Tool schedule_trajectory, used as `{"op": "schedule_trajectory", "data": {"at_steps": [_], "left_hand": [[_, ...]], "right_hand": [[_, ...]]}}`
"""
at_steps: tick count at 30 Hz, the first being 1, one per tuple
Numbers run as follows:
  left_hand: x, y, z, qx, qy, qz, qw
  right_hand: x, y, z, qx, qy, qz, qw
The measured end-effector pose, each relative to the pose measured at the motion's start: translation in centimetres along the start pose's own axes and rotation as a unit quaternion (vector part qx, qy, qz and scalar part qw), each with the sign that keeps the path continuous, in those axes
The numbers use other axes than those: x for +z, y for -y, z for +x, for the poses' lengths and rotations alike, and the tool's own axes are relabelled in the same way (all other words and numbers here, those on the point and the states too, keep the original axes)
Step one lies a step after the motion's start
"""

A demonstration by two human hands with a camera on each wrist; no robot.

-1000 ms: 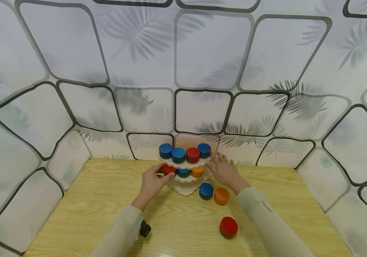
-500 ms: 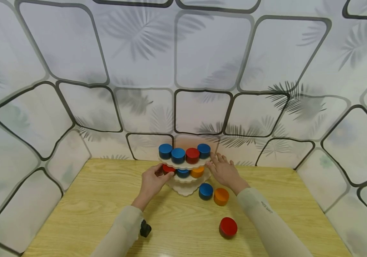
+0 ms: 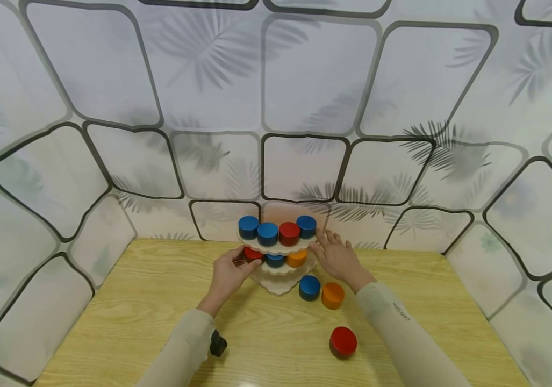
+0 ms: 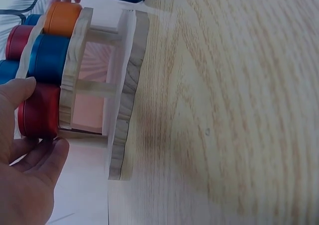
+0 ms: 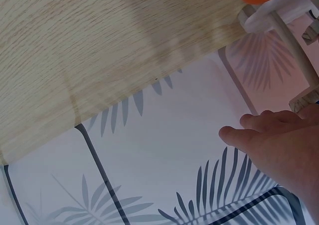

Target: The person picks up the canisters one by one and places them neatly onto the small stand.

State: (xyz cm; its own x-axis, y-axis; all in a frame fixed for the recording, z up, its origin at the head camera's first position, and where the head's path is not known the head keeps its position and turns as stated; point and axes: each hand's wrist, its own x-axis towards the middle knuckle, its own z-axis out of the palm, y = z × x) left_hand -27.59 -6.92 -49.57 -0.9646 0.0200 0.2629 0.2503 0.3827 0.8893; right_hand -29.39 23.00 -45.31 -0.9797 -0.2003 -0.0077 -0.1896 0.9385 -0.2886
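A three-tier wooden stand with scalloped edges stands at the back of the table. My left hand pinches a red round tin at the left of the middle tier, thumb on one side and fingers on the other. Beside it on that tier sit a blue tin and an orange tin. Blue tins and a red tin fill the top tier. My right hand is at the stand's right side, fingers extended near the top tier's edge; whether it touches is unclear.
On the table right of the stand are a blue tin and an orange tin. Another red tin lies nearer the front. A small black object shows beside the left sleeve. Patterned wall covering rises behind the table.
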Motion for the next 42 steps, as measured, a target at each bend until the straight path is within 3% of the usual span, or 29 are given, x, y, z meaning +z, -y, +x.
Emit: {"op": "schedule_trajectory", "data": {"at_steps": [8, 13, 18, 24, 28, 34, 38, 42], "left_hand": [[-0.2, 0.1, -0.1, 0.002, 0.004, 0.010, 0.9999], [-0.5, 0.4, -0.3, 0.001, 0.009, -0.010, 0.9999], [-1.0, 0.5, -0.2, 0.008, -0.006, -0.019, 0.9998], [-1.9, 0.3, 0.6, 0.031, -0.023, 0.062, 0.9974], [-3.0, 0.1, 1.5, 0.044, 0.024, 0.157, 0.9863], [-4.3, -0.3, 2.8, 0.048, 0.095, 0.287, 0.9520], [-4.6, -0.6, 3.4, 0.055, 0.118, 0.336, 0.9329], [-4.7, -0.8, 3.8, 0.063, 0.130, 0.366, 0.9192]], "right_hand": [[-0.1, 0.0, 0.0, 0.003, 0.005, 0.000, 1.0000], [-0.1, 0.0, 0.0, 0.001, 0.002, -0.001, 1.0000], [-0.2, 0.0, -0.1, 0.000, -0.004, 0.004, 1.0000], [-0.3, 0.1, -0.1, -0.001, -0.002, 0.005, 1.0000], [-0.3, 0.2, -0.2, -0.003, 0.000, 0.008, 1.0000], [-0.4, 0.2, -0.2, -0.005, -0.001, 0.013, 0.9999], [-0.3, 0.2, -0.2, -0.007, -0.003, 0.019, 0.9998], [-0.3, 0.1, -0.1, -0.011, -0.006, 0.024, 0.9996]]}}
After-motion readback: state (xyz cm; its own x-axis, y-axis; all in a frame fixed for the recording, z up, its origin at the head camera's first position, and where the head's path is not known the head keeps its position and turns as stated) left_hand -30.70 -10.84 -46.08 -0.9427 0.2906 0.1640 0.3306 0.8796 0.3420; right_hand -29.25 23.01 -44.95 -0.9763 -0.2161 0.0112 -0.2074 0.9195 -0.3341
